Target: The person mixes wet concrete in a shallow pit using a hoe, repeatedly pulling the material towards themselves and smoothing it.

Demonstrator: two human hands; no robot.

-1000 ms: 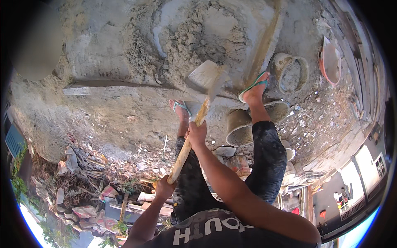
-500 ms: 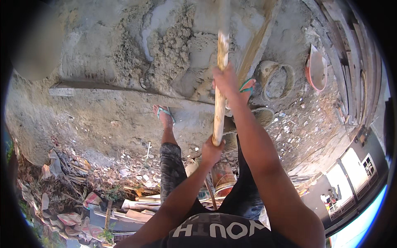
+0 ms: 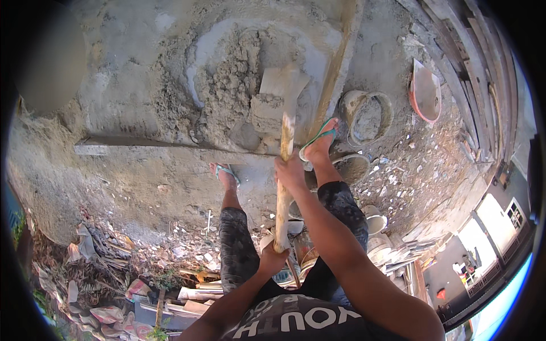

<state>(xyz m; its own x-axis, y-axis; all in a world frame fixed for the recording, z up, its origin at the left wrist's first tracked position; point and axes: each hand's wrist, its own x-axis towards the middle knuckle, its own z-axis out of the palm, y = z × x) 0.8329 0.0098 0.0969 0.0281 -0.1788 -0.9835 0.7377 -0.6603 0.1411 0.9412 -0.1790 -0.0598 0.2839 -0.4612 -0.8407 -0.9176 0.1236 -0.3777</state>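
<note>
A long pale wooden handle runs up from my body to the flat blade of a hoe [image 3: 275, 81] in the wet grey mortar [image 3: 230, 91]. My right hand [image 3: 290, 172] is wrapped round the middle of the handle [image 3: 282, 207]. Lower down, close to my legs, my left hand [image 3: 273, 260] grips the handle's end. Clumps of mortar lie left of the blade and just in front of it. Part of the blade is hidden behind the upper handle.
Wooden boards [image 3: 339, 68] edge the mortar on the right and near side. My sandalled feet straddle the handle. Mortar-smeared buckets [image 3: 392, 116] and a red-rimmed scoop-shaped pan [image 3: 425, 92] stand right. Stacked planks [image 3: 500, 85] line the far right; rubble and scrap wood [image 3: 193, 295] lie near me.
Both hands have drawn the hoe back toward my body and slightly left. Its blade now shows in the mortar, and my right knee has come into view beside my arm.
</note>
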